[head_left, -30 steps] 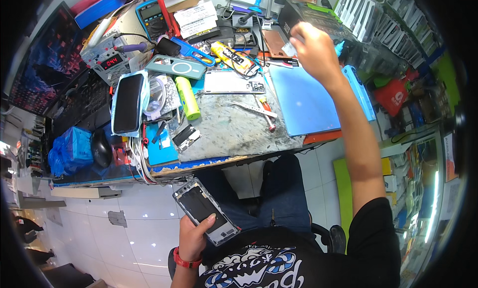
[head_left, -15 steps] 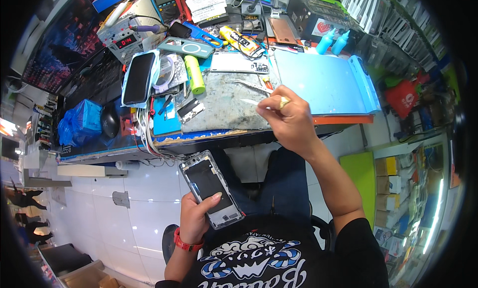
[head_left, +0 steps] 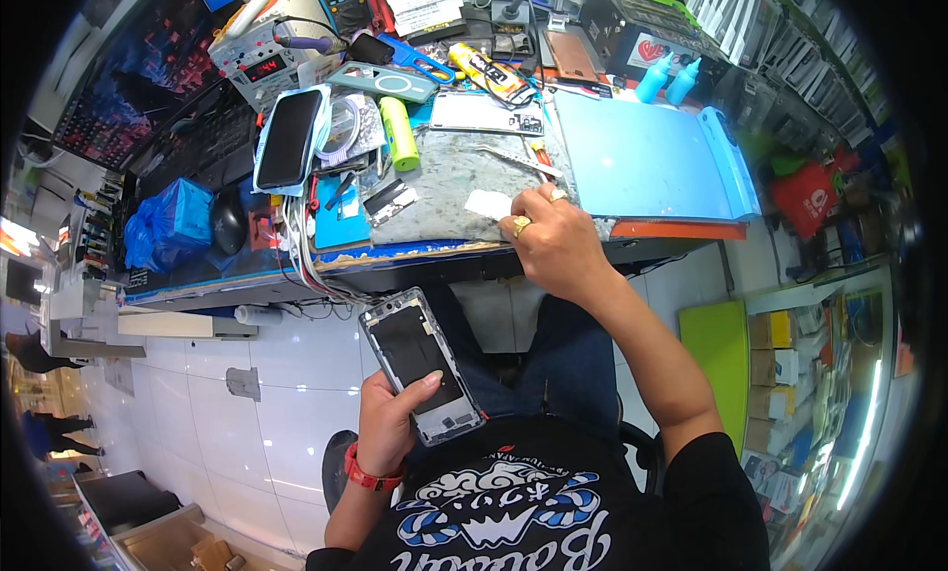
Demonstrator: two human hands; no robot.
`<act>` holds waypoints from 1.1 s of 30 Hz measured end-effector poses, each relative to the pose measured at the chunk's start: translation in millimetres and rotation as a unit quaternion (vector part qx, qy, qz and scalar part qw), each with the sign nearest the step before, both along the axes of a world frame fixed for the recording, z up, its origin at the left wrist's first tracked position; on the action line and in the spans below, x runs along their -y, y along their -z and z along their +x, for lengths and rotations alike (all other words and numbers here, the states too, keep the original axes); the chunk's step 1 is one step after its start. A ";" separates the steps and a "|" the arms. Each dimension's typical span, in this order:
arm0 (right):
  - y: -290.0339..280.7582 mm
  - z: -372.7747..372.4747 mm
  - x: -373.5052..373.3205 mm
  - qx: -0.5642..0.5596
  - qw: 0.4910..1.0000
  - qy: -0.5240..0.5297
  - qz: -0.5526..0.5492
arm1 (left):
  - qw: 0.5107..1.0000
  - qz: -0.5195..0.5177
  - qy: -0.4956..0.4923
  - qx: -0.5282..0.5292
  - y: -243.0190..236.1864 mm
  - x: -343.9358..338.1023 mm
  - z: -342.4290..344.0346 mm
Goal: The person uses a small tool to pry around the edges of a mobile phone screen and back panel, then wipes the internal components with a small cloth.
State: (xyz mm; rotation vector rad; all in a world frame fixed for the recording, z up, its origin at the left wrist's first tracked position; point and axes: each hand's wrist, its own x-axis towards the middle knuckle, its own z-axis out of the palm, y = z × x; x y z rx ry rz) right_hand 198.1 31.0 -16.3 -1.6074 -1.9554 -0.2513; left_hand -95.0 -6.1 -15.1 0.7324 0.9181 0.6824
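Note:
My left hand (head_left: 390,418) grips an opened phone frame (head_left: 410,349) over my lap, thumb lying across its inner face. The frame is silver-edged with a dark panel inside. At the front of the grey work mat (head_left: 434,215), my right hand (head_left: 555,237) is closed, fingertips pinching a small white sheet (head_left: 486,204), perhaps paper or cloth. Just beyond that hand lie curved metal tweezers (head_left: 515,159) and a red-and-yellow handled tool (head_left: 541,154). Further back on the mat rests a white phone housing (head_left: 484,114).
Left of the mat are a green cylinder (head_left: 399,134), a black-screened phone (head_left: 289,136) and a small phone part (head_left: 390,202). A light-blue mat (head_left: 632,161) spreads to the right, with two blue bottles (head_left: 652,79) behind. A yellow can-like pack (head_left: 491,74) lies at the back.
My right hand has turned and lowered slightly towards the mat, and more of the white sheet shows. My left hand still holds the phone frame in nearly the same place.

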 end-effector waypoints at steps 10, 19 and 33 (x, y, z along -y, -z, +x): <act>-25.6 31.3 -18.1 0.033 0.986 0.166 0.010 | 1.000 0.008 0.013 -0.018 6.9 -4.6 -0.8; -9.9 30.6 -44.0 0.136 0.978 0.157 -0.034 | 1.000 0.002 0.011 -0.017 9.9 -9.2 -2.4; -10.6 41.2 -36.6 -0.023 0.961 0.268 -0.066 | 1.000 -0.008 -0.006 -0.025 18.0 -13.9 3.0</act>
